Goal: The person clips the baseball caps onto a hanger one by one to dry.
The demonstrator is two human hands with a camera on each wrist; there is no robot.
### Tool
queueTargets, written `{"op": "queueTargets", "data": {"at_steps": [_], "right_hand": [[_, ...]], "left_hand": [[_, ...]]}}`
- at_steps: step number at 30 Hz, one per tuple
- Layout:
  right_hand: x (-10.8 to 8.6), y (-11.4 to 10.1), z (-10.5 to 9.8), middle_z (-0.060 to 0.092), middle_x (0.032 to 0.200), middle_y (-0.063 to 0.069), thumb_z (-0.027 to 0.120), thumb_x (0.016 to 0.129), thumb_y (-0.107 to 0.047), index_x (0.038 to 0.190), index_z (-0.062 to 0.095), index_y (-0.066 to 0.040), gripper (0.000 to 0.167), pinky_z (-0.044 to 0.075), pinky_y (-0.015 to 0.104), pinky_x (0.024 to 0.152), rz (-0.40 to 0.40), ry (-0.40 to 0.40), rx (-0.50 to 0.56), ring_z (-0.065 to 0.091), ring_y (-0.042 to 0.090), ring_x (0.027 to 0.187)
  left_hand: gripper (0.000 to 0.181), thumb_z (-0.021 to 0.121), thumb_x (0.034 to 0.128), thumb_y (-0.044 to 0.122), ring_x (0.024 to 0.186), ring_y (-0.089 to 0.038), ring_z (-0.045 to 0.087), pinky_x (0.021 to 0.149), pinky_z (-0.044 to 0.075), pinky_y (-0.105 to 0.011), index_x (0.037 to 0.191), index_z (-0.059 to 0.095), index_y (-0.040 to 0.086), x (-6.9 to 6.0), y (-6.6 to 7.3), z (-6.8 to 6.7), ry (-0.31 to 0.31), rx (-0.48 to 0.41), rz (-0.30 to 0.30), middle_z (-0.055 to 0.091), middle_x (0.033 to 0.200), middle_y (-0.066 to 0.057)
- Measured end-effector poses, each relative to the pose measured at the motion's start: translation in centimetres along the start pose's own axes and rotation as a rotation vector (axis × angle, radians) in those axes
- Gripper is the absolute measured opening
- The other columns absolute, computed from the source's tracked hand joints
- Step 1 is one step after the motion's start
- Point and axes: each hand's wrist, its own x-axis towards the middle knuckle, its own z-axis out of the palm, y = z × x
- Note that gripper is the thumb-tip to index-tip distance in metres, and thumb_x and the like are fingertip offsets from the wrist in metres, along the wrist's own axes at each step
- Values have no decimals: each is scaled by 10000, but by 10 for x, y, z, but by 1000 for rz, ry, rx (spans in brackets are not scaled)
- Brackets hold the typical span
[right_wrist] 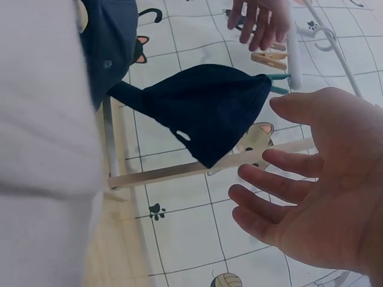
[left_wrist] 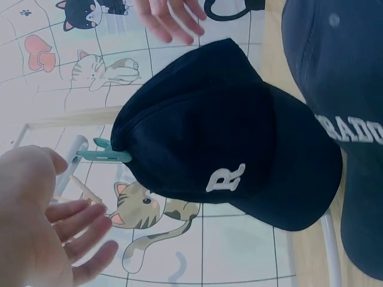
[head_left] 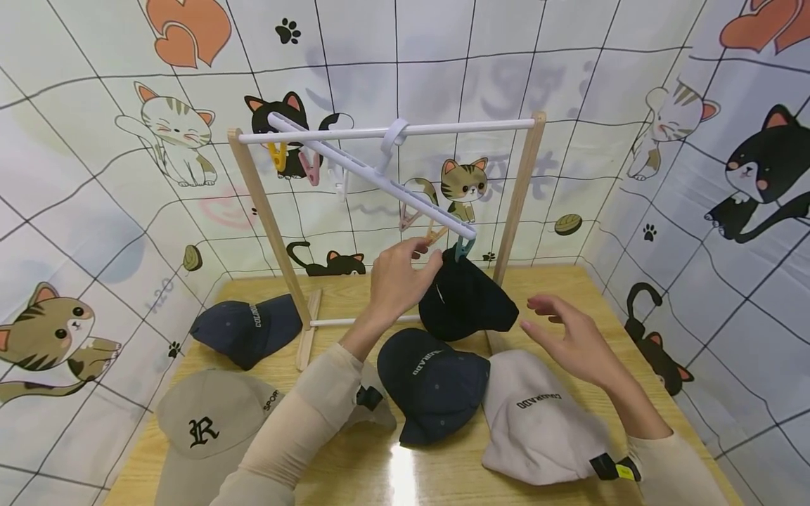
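A black cap (head_left: 465, 299) with a white letter R hangs by a teal clip (head_left: 465, 247) from the near end of a white clip hanger (head_left: 380, 179). My left hand (head_left: 401, 277) is just left of that clip, its fingers loosely bent near an orange clip (head_left: 436, 233); whether they touch it I cannot tell. To the right of the hanging cap, my right hand (head_left: 572, 341) is held apart from it with fingers spread and nothing in them. In the left wrist view, the teal clip (left_wrist: 105, 154) bites the edge of the black cap (left_wrist: 203, 131).
The hanger hooks over the white rod of a wooden rack (head_left: 525, 190). Around it on the table lie a navy cap (head_left: 436, 393), a pale cap (head_left: 538, 422), another navy cap (head_left: 237, 330) and a beige cap (head_left: 211, 414). Pink and yellow clips hang along the hanger.
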Motion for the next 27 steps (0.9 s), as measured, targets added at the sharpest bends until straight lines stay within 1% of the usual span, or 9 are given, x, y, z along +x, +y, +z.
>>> {"op": "queueTargets", "data": {"at_steps": [2, 4, 8, 13, 18, 20, 23, 26, 27], "right_hand": [[-5, 3, 0, 729, 1465, 221, 734, 1116, -288, 1521, 626, -21, 497, 517, 369, 1106, 8, 3, -3, 686, 416, 1342], [-10, 5, 1, 733, 1457, 226, 737, 1114, -278, 1517, 631, -16, 492, 519, 334, 1092, 13, 5, -3, 691, 423, 1335], [-18, 8, 1, 739, 1442, 223, 745, 1109, -277, 1507, 641, -23, 484, 511, 278, 1079, 29, 6, -7, 698, 423, 1325], [-29, 13, 1, 742, 1436, 223, 748, 1108, -273, 1494, 652, -37, 463, 501, 245, 1065, 45, 0, -10, 705, 428, 1315], [-41, 19, 1, 735, 1445, 229, 749, 1106, -265, 1484, 657, -38, 450, 509, 221, 1054, 63, -25, -27, 705, 441, 1310], [-45, 21, -1, 737, 1444, 229, 750, 1105, -272, 1479, 662, -36, 450, 532, 260, 1050, 75, -39, -40, 709, 444, 1305], [-52, 24, -3, 743, 1440, 228, 743, 1109, -285, 1469, 673, -29, 447, 582, 397, 1035, 96, -72, -61, 722, 448, 1290], [-59, 31, -6, 737, 1443, 235, 718, 1124, -310, 1466, 673, -14, 454, 612, 507, 1013, 140, -131, -54, 720, 462, 1292], [-62, 33, -6, 734, 1447, 236, 709, 1131, -319, 1464, 672, -11, 455, 622, 503, 999, 160, -154, -47, 722, 463, 1293]], "left_hand": [[378, 709, 1053, 399, 1025, -326, 831, 823, 640, -513, 1232, 840, 92, 0, -2, -2, 25, 51, -4, 868, 1147, -98], [391, 713, 1050, 404, 1004, -337, 834, 799, 643, -514, 1226, 838, 77, 1, -3, -2, 31, 72, -8, 869, 1137, -113], [450, 708, 1050, 404, 1063, -349, 837, 839, 652, -540, 1321, 808, 58, 3, -6, -2, 23, 55, -14, 859, 1220, -148], [493, 694, 1050, 419, 1149, -358, 819, 857, 649, -548, 1426, 760, 107, 7, -8, 1, -3, 38, -24, 836, 1321, -134], [484, 713, 1065, 380, 1208, -371, 799, 893, 643, -553, 1476, 721, 123, 12, -10, 4, -21, 0, 3, 810, 1385, -136], [464, 727, 1068, 357, 1200, -376, 801, 889, 642, -555, 1464, 724, 115, 14, -10, 5, -14, -9, 26, 812, 1380, -140], [412, 763, 1063, 322, 1179, -381, 810, 874, 645, -558, 1416, 744, 110, 17, -9, 5, 9, -15, 68, 825, 1345, -144], [372, 808, 1048, 306, 1147, -374, 827, 847, 651, -550, 1358, 768, 104, 20, -8, 6, 40, -8, 108, 846, 1299, -138], [364, 823, 1041, 306, 1135, -370, 833, 836, 652, -546, 1339, 778, 102, 20, -7, 6, 50, -8, 119, 853, 1281, -137]]}}
